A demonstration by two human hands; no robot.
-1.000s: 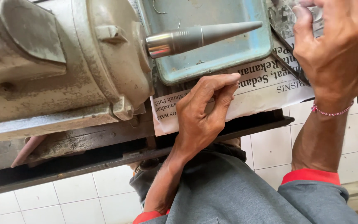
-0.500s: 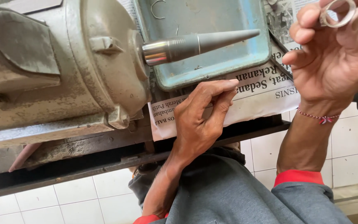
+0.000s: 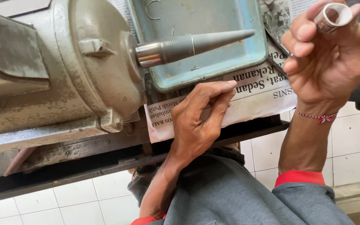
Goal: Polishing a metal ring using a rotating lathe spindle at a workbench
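Head view: over the last second the right hand [image 3: 328,62] had lifted from the upper edge toward 1 o'clock and turned, so the ring [image 3: 333,16] came into plain sight, clear of the spindle [image 3: 192,45]. That read as an inspection pause, not contact with the tool. Right hand: fingers curled, thumb and fingertips pinching the silver ring at 1 o'clock, its bore facing the camera. Left hand [image 3: 198,121]: at centre, fingers half-closed and pressed together, tips resting on the newspaper [image 3: 259,93] just below the blue tray [image 3: 213,77]; holding nothing; it had barely moved. Tapered spindle pointed toward 3 o'clock from the motor [image 3: 63,71] at 10 o'clock, over the tray.
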